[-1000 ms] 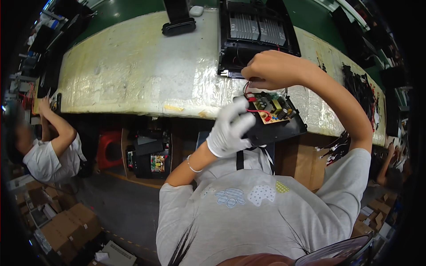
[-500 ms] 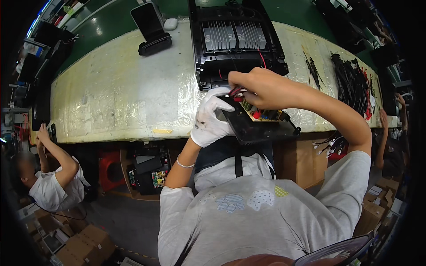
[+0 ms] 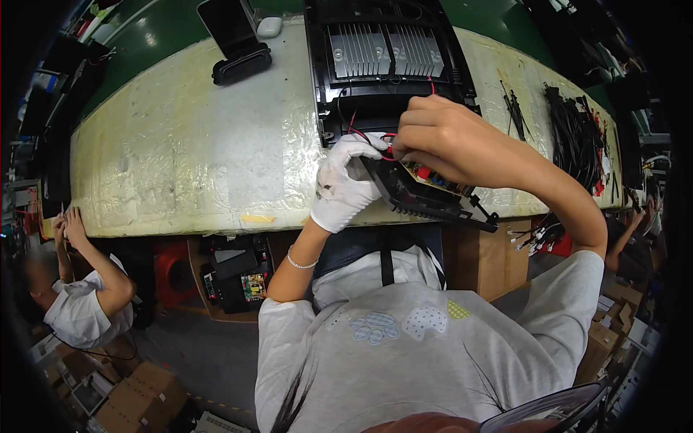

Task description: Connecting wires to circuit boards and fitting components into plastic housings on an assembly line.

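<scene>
My left hand (image 3: pixel 341 186), in a white glove smudged dark at the palm side, grips the left edge of a black plastic cover (image 3: pixel 406 199). The cover is tilted at the table's near edge and holds a circuit board (image 3: pixel 433 177) with red and yellow parts. My bare right hand (image 3: pixel 458 141) is closed over the board's upper left corner, fingers pinched at red and black wires (image 3: pixel 359 133). Its fingertips and the wire ends are partly hidden. Just beyond lies a large black housing (image 3: pixel 390 92) with finned metal heat sinks (image 3: pixel 355 54), the wires running toward it.
Black cable bundles (image 3: pixel 574 133) and thin black ties (image 3: pixel 514 114) lie on the right of the film-covered table (image 3: pixel 180 155). A phone on a stand (image 3: pixel 229 32) and a white case (image 3: pixel 269 27) stand far left. Below the table, a box (image 3: pixel 238 278) holds boards. Another person (image 3: pixel 90 289) sits left.
The cover's right end has tipped lower and toward me. My right hand has shifted slightly right, its fingers still closed, and more of the red and black wires shows.
</scene>
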### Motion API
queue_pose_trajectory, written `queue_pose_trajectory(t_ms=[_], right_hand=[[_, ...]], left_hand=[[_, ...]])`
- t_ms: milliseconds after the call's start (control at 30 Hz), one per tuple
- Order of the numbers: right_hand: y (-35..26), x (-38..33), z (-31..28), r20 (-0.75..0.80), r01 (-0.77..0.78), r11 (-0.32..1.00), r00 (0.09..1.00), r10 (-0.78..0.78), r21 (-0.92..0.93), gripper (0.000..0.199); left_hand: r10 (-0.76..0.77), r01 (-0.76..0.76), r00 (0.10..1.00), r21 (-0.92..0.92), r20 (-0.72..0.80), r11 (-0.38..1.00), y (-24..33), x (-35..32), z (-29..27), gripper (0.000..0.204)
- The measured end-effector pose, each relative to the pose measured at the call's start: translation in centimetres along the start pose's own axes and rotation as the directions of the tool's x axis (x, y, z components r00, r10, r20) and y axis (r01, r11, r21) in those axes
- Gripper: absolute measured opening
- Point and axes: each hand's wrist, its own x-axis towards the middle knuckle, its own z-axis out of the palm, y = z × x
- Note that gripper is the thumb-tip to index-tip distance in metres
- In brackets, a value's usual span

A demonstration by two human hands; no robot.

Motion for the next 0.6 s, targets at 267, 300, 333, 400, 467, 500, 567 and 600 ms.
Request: queue_pose_trajectory(t_ms=[267,300,333,400,467,500,567,600], right_hand=[[-1.1,2.5,-1.0,0.357,-0.079,0.979,0.923,0.144,-0.19,0.011],[-1.3,2.9,-1.0,0.248,-0.063,0.971,0.961,0.121,-0.23,0.012],[-1.4,3.3,-1.0,0.138,-0.052,0.961,0.986,0.093,-0.272,0.014],[-1.2,4.3,-1.0,-0.028,0.005,0.966,1.0,-0.013,-0.258,0.017],[-1.0,4.9,-0.8,-0.05,0.16,0.939,0.982,-0.183,-0.304,0.02],[-0.9,4.8,-0.9,-0.044,0.158,0.94,0.983,-0.18,-0.303,0.02],[-0.3,4.2,-1.4,0.116,0.101,0.963,0.991,-0.073,-0.251,0.017],[0.0,3.8,-1.7,0.202,0.076,0.971,0.979,-0.029,-0.228,0.016]], left_hand=[[-0.031,0.033,0.999,0.065,-0.029,0.997,0.2,-0.3,0.5,0.044],[-0.052,0.055,0.997,0.042,-0.052,0.998,0.2,-0.2,0.6,0.042],[-0.074,0.075,0.994,0.017,-0.075,0.997,0.3,-0.2,0.6,0.04],[-0.145,0.153,0.988,0.208,-0.055,0.966,1.0,-0.3,0.4,0.036],[-0.342,0.347,0.938,0.148,-0.06,0.926,1.8,-0.5,0.4,0.034],[-0.344,0.349,0.937,0.141,-0.06,0.927,1.3,-0.5,0.4,0.034],[-0.064,0.055,0.995,-0.107,-0.076,0.993,-0.4,-0.6,0.7,0.032],[-0.066,0.055,0.993,-0.11,-0.095,0.992,-0.7,-0.8,0.7,0.032]])
